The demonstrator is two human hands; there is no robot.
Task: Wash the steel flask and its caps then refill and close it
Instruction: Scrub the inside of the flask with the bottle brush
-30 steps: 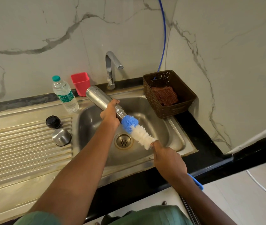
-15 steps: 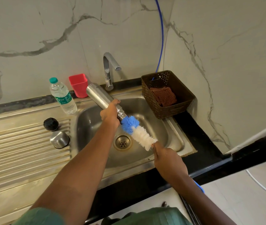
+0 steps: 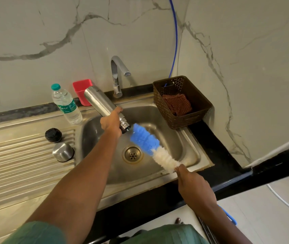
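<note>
We judge ourselves to be in the scrubbing stage. Our left hand (image 3: 111, 123) grips the steel flask (image 3: 101, 103) near its neck and holds it tilted over the sink (image 3: 189, 138), open mouth down toward us, base raised toward the wall. Our right hand (image 3: 193, 184) grasps the bottle brush (image 3: 150, 145) at the foot of its white bristles; the blue bristle end lies right at the flask's mouth.

The black cap (image 3: 53, 135) and the steel cap (image 3: 63, 151) stand on the ribbed draining board of the worktop, left of the basin, near each other but apart. We take them as not yet washed, though nothing proves it. The tap (image 3: 117, 74) runs no water. Left to do, as we read it: rinsing, both caps, refilling, closing.

We cannot tell whether the brush tip sits inside the mouth or just outside it. The flask's interior is hidden, and we make out no foam. Our right wrist covers most of the brush handle, and the fingers there are tucked out of sight.
</note>
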